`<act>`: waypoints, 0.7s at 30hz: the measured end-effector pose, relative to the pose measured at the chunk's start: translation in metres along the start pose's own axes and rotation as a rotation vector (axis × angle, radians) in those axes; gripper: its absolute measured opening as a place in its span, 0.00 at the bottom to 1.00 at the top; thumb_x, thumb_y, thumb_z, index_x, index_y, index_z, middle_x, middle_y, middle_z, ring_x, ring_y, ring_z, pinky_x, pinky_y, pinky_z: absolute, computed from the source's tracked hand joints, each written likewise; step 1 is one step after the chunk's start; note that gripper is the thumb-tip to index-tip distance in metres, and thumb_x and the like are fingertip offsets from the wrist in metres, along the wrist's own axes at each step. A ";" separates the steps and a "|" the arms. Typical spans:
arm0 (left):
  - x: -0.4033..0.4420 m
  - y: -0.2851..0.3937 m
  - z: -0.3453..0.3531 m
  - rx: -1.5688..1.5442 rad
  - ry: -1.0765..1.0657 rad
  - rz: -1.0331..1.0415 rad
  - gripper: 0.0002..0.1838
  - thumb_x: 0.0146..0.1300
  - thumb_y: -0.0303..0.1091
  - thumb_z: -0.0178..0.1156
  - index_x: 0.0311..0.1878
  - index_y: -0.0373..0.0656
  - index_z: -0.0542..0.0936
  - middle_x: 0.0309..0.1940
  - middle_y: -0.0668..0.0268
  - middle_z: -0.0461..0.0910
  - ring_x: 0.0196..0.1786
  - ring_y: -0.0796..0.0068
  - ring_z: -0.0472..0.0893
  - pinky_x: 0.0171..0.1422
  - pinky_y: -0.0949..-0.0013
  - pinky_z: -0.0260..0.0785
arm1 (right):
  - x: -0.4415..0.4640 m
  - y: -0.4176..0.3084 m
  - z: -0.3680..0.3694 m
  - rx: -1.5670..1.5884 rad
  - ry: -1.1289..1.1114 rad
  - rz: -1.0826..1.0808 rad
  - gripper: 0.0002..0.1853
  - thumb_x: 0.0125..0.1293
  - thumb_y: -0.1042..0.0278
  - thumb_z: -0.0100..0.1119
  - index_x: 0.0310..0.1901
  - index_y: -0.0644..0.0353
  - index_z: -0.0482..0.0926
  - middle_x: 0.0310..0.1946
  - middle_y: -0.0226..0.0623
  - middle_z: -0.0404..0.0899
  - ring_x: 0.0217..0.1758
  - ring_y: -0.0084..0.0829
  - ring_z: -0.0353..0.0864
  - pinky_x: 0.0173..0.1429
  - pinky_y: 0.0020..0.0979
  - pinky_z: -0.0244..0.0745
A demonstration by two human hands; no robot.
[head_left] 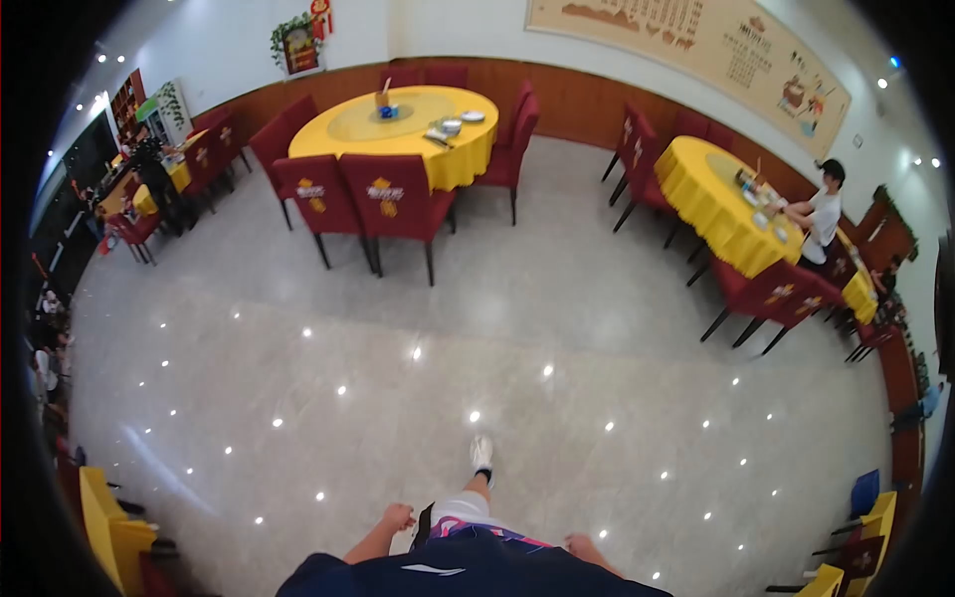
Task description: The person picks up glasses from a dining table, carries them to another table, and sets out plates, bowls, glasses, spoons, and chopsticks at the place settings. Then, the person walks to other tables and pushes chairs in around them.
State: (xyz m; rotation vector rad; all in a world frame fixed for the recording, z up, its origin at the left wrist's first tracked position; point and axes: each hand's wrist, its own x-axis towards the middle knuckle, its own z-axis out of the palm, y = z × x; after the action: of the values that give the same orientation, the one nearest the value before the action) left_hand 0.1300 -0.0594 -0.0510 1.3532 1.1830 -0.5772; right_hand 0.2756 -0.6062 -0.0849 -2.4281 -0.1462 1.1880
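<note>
My left hand (399, 516) hangs low beside my white shorts (468, 503), its fingers curled in, and nothing shows in it. Just right of that hand is a dark strip along the side of the shorts; I cannot tell whether they touch. My right hand (577, 544) is at my other side, partly hidden by my dark blue shirt (477, 575), and its fingers do not show clearly. One white shoe (481, 453) is stretched forward on the shiny tiled floor (398, 398). Both hands are far from the tables.
Ahead is a round table with a yellow cloth (463, 177), dishes (452, 127) and red chairs (400, 199). Another yellow table (686, 179) stands right, where a person in white (824, 214) leans over dishes. A person in dark clothes (151, 174) stands far left. Yellow-covered tables edge both lower corners.
</note>
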 end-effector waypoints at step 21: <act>0.202 0.432 -0.110 0.003 0.007 0.287 0.17 0.64 0.44 0.51 0.37 0.39 0.80 0.22 0.60 0.81 0.22 0.73 0.79 0.25 0.69 0.70 | 0.217 -0.328 -0.188 0.163 -0.028 -0.094 0.13 0.60 0.64 0.51 0.40 0.59 0.81 0.28 0.42 0.81 0.31 0.34 0.81 0.38 0.36 0.76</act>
State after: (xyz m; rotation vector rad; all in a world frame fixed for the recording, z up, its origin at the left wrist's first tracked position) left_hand 0.5491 0.1915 -0.0227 1.4958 0.9701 -0.3689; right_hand 0.5869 -0.3132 -0.0030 -2.2401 -0.1635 1.1465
